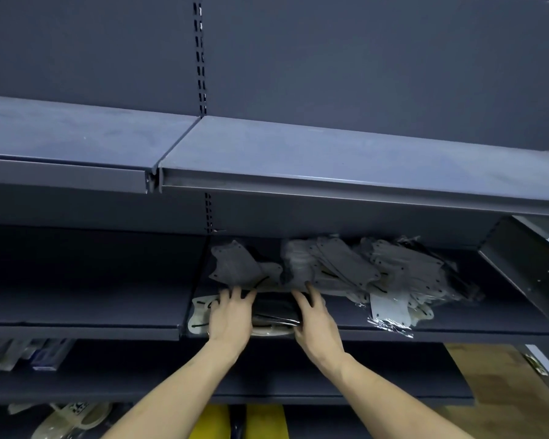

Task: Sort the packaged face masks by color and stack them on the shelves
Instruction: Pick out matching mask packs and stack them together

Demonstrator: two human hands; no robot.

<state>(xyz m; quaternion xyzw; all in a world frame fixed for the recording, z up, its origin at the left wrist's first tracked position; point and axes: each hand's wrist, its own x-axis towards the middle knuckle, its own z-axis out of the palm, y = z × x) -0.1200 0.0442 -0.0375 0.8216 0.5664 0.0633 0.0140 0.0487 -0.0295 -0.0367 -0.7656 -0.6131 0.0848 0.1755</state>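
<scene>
Black packaged masks (pixel 274 307) near the shelf's (pixel 457 324) front edge look murky; I see left hand (pixel 229 318) and right hand (pixel 314 321) flanking them, fingers straight, touching.

Cardboard box (pixel 495 375) lower right, yellow items (pixel 235 421) at bottom, pale sandal (pixel 73 418) lower left
</scene>
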